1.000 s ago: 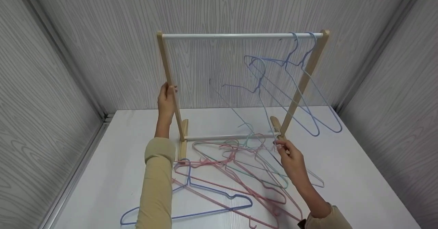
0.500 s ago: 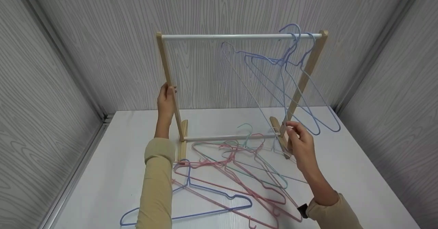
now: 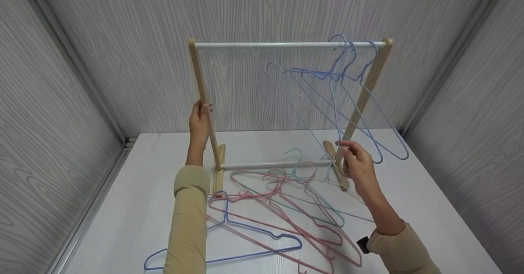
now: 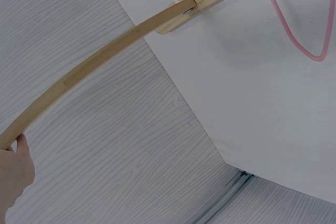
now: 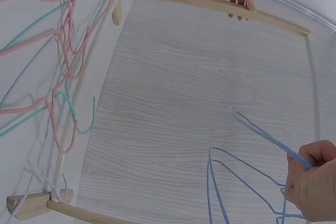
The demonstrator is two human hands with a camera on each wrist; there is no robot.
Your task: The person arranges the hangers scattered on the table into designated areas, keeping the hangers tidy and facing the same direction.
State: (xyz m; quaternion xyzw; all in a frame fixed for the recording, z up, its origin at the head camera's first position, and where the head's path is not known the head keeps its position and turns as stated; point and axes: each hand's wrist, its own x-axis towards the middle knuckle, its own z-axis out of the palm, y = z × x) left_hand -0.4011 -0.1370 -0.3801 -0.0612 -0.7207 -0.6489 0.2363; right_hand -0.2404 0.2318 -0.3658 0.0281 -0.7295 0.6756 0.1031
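Observation:
My right hand (image 3: 359, 165) pinches a blue clothes hanger (image 5: 273, 139) near one lower corner. That hanger's hook arches over the white top rod (image 3: 262, 45) of a small clothes rack; whether it rests on the rod I cannot tell. Just to its right, two more blue hangers (image 3: 394, 129) hang from the rod. My left hand (image 3: 199, 120) grips the rack's left wooden post (image 3: 198, 69) about halfway up, with the fingers partly hidden behind it. In the left wrist view the same hand is cut off at the frame's edge.
Pink hangers (image 3: 301, 224), green hangers (image 5: 31, 32) and a pale one lie tangled on the white table (image 3: 123, 208), before the rack's lower rod (image 3: 262, 166). A darker blue hanger (image 3: 254, 226) lies at the front left. Wood-grain panels (image 3: 262, 7) enclose the table.
My right hand has moved up and to the right, lifting the blue hanger until its hook came above and over the top rod. The left hand stays on the post.

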